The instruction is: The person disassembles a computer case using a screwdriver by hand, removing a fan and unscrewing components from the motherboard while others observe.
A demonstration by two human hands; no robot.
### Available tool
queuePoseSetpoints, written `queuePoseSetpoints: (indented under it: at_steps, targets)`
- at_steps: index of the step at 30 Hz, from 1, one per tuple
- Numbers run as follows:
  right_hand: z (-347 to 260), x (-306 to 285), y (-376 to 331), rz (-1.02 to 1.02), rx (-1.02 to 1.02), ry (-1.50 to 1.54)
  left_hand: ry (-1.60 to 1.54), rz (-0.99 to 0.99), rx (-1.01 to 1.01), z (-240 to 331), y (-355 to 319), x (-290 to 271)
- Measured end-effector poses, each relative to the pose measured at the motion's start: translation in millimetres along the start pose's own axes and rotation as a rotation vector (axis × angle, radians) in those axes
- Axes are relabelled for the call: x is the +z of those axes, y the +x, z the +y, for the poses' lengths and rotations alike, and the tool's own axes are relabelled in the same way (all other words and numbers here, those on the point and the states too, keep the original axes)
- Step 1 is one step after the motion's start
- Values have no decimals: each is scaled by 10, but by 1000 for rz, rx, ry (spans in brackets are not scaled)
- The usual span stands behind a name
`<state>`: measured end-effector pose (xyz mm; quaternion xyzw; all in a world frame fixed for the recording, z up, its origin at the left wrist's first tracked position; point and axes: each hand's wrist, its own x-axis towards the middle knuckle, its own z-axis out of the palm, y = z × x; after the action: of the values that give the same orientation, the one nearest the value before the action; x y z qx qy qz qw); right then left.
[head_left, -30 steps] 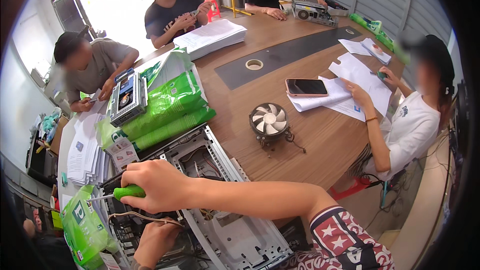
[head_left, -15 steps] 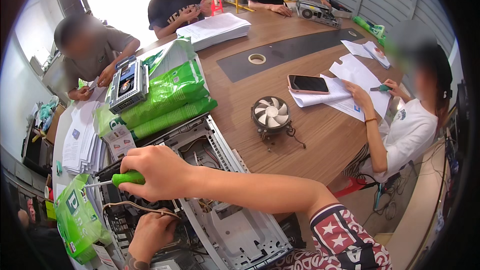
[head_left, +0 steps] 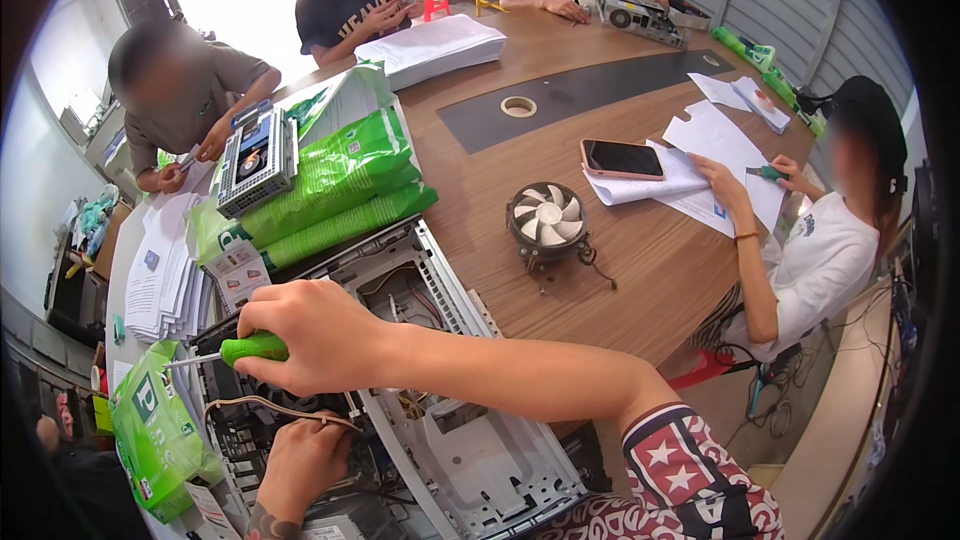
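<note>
One green-handled screwdriver is over the left side of an open computer case, its thin shaft pointing left. The right hand is wrapped around its handle. Down inside the case, the left hand is by a tan cable; its fingertips are hidden, so one cannot tell if they pinch anything. Compared with a second ago, both hands are in nearly the same place, so the work looks to be at the same step. Green bags lie past the case, and a cooler fan sits on the wooden table to the right.
</note>
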<state>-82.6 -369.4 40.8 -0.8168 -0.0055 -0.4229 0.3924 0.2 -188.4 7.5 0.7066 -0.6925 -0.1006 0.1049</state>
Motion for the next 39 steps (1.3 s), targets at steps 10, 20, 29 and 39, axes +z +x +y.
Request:
queuePoseSetpoints:
  at_steps: [10,20,29,39]
  targets:
    - [-11,-18,-3,-11,4,5,52,-12,23,-10,-6,21]
    - [-19,-7,-5,-26,-19,16,117,-18,41,16,-20,-2]
    - [-19,-19,-1,-19,-1,29,106,-46,40,19,-6,1]
    - [-30,-21,-7,-29,3,1,146,-94,63,6,-4,-51]
